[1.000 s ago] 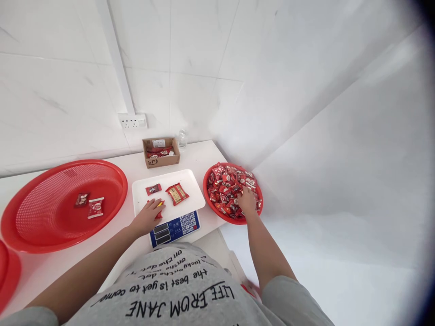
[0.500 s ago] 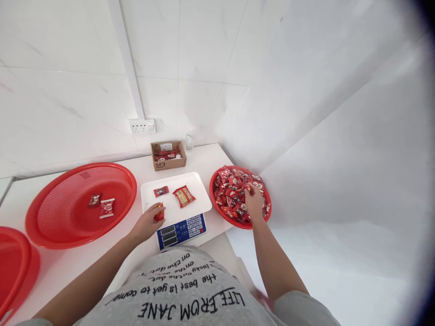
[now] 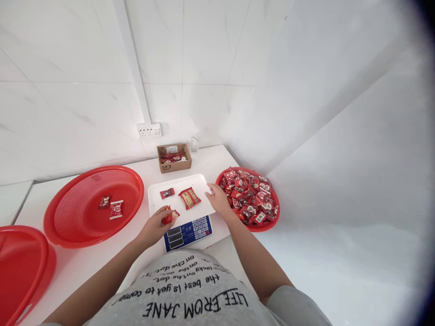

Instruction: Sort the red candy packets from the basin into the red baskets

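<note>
My left hand (image 3: 157,227) is closed on a red-wrapped candy (image 3: 169,218) at the front left of the white scale pan (image 3: 159,203). Its fingers partly cover the wrapper. Over the pan's right edge is my right hand (image 3: 218,200), fingers apart, with nothing visible in them. On the pan lie a small dark red candy packet (image 3: 167,193) and a larger red packet with a cream label (image 3: 189,198). The scale's blue keypad panel (image 3: 188,233) shows in front of the pan.
A red basket heaped with wrapped candies (image 3: 253,192) stands right of the scale. Left, a red mesh basket (image 3: 68,203) holds two packets, with another red basket (image 3: 23,271) nearer. Behind the scale are a cardboard box (image 3: 175,166) of packets and a clear bottle (image 3: 194,144).
My right hand has left the candy heap and moved left to the pan's edge. The left hand keeps its hold at the pan's front; more red wrapper shows there. The view has shifted slightly.
</note>
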### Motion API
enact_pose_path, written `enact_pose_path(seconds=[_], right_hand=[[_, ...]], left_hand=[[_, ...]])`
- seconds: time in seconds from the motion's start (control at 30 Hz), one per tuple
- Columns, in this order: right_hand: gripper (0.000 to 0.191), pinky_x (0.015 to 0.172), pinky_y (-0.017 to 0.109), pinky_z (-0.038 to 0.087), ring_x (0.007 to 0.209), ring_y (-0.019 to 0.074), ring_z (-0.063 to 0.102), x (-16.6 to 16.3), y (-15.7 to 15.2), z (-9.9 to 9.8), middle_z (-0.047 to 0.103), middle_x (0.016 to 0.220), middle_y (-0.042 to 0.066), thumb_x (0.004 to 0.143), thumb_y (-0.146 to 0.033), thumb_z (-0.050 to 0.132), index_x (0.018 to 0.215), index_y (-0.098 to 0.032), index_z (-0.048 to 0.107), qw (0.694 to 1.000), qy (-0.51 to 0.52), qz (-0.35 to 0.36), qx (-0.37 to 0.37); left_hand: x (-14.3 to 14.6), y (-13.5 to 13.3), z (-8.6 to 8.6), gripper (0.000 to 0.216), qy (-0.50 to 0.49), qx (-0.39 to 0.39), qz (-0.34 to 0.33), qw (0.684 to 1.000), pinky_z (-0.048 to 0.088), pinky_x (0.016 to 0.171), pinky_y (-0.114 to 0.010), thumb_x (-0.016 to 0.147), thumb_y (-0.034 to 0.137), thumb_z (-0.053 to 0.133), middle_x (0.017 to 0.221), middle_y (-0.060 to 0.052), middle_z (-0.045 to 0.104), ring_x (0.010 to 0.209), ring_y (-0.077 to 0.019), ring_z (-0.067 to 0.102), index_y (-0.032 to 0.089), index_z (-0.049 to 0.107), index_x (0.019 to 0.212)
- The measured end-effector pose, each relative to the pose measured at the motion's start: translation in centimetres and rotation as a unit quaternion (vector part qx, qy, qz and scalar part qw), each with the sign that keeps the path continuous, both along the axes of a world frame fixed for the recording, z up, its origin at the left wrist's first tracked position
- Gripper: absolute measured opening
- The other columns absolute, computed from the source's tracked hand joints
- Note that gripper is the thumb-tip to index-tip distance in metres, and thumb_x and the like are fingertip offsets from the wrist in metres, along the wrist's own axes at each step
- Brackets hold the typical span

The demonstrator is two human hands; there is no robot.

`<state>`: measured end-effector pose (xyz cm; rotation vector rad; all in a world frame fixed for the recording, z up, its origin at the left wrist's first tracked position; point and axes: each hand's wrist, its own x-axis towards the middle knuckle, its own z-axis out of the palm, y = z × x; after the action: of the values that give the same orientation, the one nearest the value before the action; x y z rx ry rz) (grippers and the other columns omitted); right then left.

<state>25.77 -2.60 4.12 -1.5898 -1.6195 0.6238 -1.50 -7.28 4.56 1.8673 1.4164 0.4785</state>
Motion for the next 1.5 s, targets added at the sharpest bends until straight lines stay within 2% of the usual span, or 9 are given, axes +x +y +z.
enact_pose_path(seconds=[0.13,0.3,0.5,0.73,0.93,1.23,1.33,1.43,1.5], right_hand=[[0.039,0.100,0.045,0.033,0.116,0.0259,0.046,8.3,-1.2,0.3,0.056,0.121,0.015,0.080,-0.023,0.044,0.116,-0.015,0.056,0.970,-0.162,-0.176,0.031],[0.046,0.091,0.052,0.035,0.116,0.0349,0.044,15.5,-3.8,-0.5,0.054,0.121,0.020,0.076,-0.033,0.053,0.119,-0.016,0.054,0.900,-0.236,-0.326,-0.167],[0.026,0.087,0.045,0.038,0.105,0.0287,0.052,16.2,-5.3,-1.6,0.060,0.107,0.014,0.073,-0.026,0.052,0.097,-0.020,0.063,0.907,-0.220,-0.322,-0.159],[0.038,0.089,0.038,0.040,0.100,0.0238,0.055,13.9,-5.0,1.3,0.060,0.109,0.011,0.077,-0.037,0.049,0.108,-0.017,0.056,0.913,-0.064,-0.403,0.002],[0.039,0.088,0.038,0.044,0.095,0.0226,0.058,6.2,-2.7,0.1,0.064,0.104,0.010,0.074,-0.044,0.055,0.103,-0.017,0.059,0.977,0.065,-0.199,-0.048],[0.044,0.102,0.045,0.035,0.120,0.0252,0.045,-1.3,-2.2,-1.5,0.056,0.123,0.010,0.072,-0.038,0.061,0.111,-0.020,0.057,0.987,0.133,-0.048,-0.077],[0.048,0.088,0.040,0.047,0.108,0.0223,0.054,-4.0,-4.7,-0.7,0.058,0.117,0.007,0.072,-0.044,0.064,0.116,-0.027,0.053,0.933,0.300,0.031,-0.195],[0.054,0.069,0.033,0.052,0.092,0.0194,0.061,-6.7,-6.9,0.0,0.063,0.106,0.005,0.073,-0.052,0.063,0.120,-0.030,0.047,0.795,0.493,0.115,-0.334],[0.053,0.065,0.029,0.052,0.086,0.0182,0.063,-7.6,-7.7,0.4,0.065,0.098,0.004,0.071,-0.050,0.066,0.117,-0.027,0.050,0.737,0.560,0.127,-0.356]], left_hand=[[-0.3,-0.1,0.0,0.043,-0.031,-0.007,0.006,0.999,0.040,0.099,-0.035,0.077,0.047,0.050,0.131,-0.008,0.050,0.118,-0.0230,0.050,0.022,0.059,0.111],[-0.4,-0.1,-0.1,0.044,-0.059,-0.029,0.021,0.998,0.044,0.094,-0.036,0.078,0.050,0.050,0.127,-0.009,0.054,0.114,-0.0236,0.052,0.022,0.059,0.111],[-0.3,-0.1,-0.5,0.044,-0.080,-0.044,0.038,0.995,0.047,0.089,-0.037,0.075,0.051,0.053,0.125,-0.009,0.057,0.110,-0.0240,0.054,0.023,0.060,0.109],[-0.4,-0.6,0.7,0.051,-0.101,-0.086,0.066,0.989,0.049,0.086,-0.034,0.073,0.055,0.054,0.120,-0.009,0.059,0.101,-0.0217,0.059,0.019,0.058,0.109],[-0.1,-1.0,1.1,0.055,-0.107,-0.100,0.076,0.986,0.049,0.086,-0.034,0.072,0.057,0.054,0.116,-0.009,0.061,0.099,-0.0210,0.060,0.018,0.057,0.110],[-0.2,-1.8,1.0,0.053,-0.076,-0.058,0.056,0.994,0.042,0.096,-0.037,0.077,0.043,0.055,0.127,-0.008,0.054,0.113,-0.0226,0.053,0.020,0.047,0.124],[1.3,-2.2,1.4,0.062,-0.042,-0.023,0.004,0.999,0.039,0.100,-0.037,0.076,0.036,0.058,0.134,-0.008,0.049,0.120,-0.0235,0.048,0.022,0.039,0.133],[3.5,-2.3,1.5,0.076,-0.038,0.002,-0.097,0.995,0.036,0.103,-0.039,0.074,0.037,0.063,0.140,-0.009,0.042,0.127,-0.0249,0.041,0.023,0.028,0.140],[4.5,-2.1,1.0,0.085,-0.033,0.034,-0.154,0.987,0.032,0.106,-0.040,0.072,0.044,0.065,0.145,-0.012,0.035,0.132,-0.0260,0.033,0.022,0.022,0.142]])
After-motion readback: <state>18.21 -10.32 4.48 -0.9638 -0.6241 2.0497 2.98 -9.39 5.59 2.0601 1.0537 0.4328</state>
